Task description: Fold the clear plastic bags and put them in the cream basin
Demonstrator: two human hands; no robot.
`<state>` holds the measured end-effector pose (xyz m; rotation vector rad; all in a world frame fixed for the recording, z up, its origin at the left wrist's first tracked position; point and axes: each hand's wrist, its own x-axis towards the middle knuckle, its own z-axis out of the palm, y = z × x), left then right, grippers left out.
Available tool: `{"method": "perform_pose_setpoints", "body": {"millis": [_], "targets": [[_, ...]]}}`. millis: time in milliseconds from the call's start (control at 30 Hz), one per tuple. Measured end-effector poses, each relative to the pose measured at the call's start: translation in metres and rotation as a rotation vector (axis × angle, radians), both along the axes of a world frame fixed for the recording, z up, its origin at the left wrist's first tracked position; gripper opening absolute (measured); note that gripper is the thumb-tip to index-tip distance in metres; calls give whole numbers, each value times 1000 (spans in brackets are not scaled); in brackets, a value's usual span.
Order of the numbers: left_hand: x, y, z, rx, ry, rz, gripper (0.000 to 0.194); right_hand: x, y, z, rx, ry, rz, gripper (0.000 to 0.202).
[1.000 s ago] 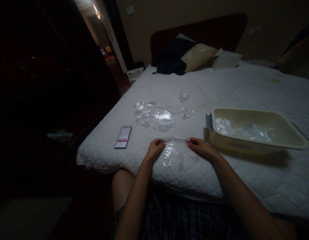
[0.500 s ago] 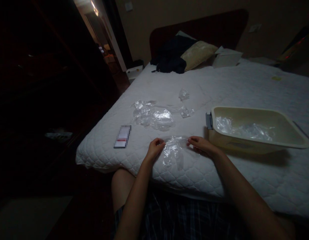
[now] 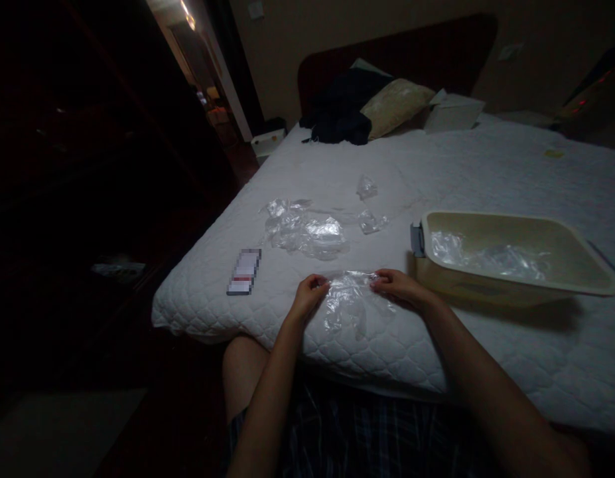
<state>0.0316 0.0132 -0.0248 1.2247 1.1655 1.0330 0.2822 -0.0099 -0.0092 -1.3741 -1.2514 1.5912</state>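
Left of the cream tub (image 3: 491, 287), the person's left hand (image 3: 310, 295) and right hand (image 3: 394, 285) pinch opposite ends of a clear plastic bag's (image 3: 345, 302) edge; the bag lies on the bed (image 3: 212, 279), near the tub.

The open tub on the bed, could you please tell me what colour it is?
The tub is pale cream, seen best in the head view.

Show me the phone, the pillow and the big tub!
Phone (image 3: 244, 271): head view, middle of its blurred screen.
Pillow (image 3: 397, 106): head view, middle of its front.
Tub (image 3: 491, 284): head view, its near outer wall.
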Motion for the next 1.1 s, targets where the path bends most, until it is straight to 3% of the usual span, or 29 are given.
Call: {"method": "perform_pose_setpoints", "body": {"millis": [367, 567, 867, 1100], "targets": [[-1, -1, -3, -20, -14, 14, 21, -10, -1, 10, 124, -187, -32, 36], [-2, -2, -2, -5, -17, 15, 17, -12, -2, 18, 10, -124, -77, 39], [-2, -3, 1, -48, -35, 15, 21, -9, 6, 2, 126, -157, -39, 35], [-3, -8, 5, -126, -95, -21, 34, -11, -1, 6, 121, -66, -73, 29]]}}
